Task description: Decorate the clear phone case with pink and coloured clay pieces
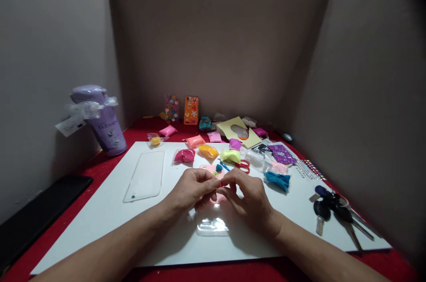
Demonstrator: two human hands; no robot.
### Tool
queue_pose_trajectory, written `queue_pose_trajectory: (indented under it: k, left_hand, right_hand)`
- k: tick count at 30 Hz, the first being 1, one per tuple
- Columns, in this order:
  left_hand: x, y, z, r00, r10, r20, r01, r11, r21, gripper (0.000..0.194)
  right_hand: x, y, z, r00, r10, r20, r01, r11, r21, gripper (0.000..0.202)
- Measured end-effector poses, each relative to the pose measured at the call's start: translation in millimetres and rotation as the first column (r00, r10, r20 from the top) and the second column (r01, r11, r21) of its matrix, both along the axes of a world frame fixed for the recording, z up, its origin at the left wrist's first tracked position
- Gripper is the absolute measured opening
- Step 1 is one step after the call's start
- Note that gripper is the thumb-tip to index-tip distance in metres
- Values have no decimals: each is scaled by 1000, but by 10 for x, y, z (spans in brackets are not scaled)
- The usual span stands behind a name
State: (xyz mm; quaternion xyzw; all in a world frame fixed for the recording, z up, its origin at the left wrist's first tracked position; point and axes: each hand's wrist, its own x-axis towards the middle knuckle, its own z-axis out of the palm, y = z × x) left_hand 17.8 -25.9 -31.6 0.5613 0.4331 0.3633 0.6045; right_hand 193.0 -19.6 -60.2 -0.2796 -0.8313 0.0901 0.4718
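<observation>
Over the middle of the white board, my left hand and my right hand meet with fingertips pinched together. Whatever lies between them is tiny and mostly hidden; a speck of pinkish red shows there. Right below the hands lies a clear phone case, its upper part covered with a pink layer. A dark teal lump and some yellow strips sit at the top of that layer, partly behind my fingers. Just beyond are red-handled scissors and a thin blue tool.
Another clear case lies left on the white board. Bagged clay, such as a crimson pack and a blue pack, spreads behind. Right are rhinestones and keys; a purple cup stands far left. Decorated cases lean behind.
</observation>
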Motion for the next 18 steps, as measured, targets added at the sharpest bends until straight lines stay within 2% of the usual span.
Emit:
queue_pose_trajectory:
  k: [11,15,18]
  left_hand:
    - [6,-17,20,999,8,37,-8,1000,-13,36]
    - [7,-17,24,999,16,44,-16,1000,0,38]
    - [8,-10,18,1000,-1,31,1,1000,0,40]
  right_hand:
    - [8,-16,-2,1000,-22,10,22,1000,7,3]
    - [3,-17,23,999,10,31,-10,1000,5,12]
    - [2,-10,25,1000,2,15,-2,1000,20,7]
